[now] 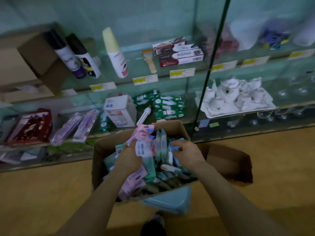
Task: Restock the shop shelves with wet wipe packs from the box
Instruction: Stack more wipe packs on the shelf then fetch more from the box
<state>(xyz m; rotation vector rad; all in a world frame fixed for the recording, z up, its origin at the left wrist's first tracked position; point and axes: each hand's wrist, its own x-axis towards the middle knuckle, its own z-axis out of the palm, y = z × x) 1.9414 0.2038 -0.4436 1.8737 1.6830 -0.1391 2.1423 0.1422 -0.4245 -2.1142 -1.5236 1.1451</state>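
An open cardboard box [100, 150] stands on the floor below me, filled with several wet wipe packs in pink, teal and blue. My left hand [129, 155] grips a stack of pink wet wipe packs [144, 135] lifted upright above the box's left half. My right hand [187, 152] is down in the box's right half, its fingers curled on a blue pack [175, 147]. Teal packs [161, 142] stand on edge between the two hands.
Glass shelves [170, 79] rise behind the box with spray bottles [76, 57], green boxes [168, 104], toothbrush packs [76, 126], a white tea set [235, 96] and yellow price labels. A dark vertical post [209, 74] divides the shelving. One box flap [228, 160] lies open to the right. Wooden floor surrounds the box.
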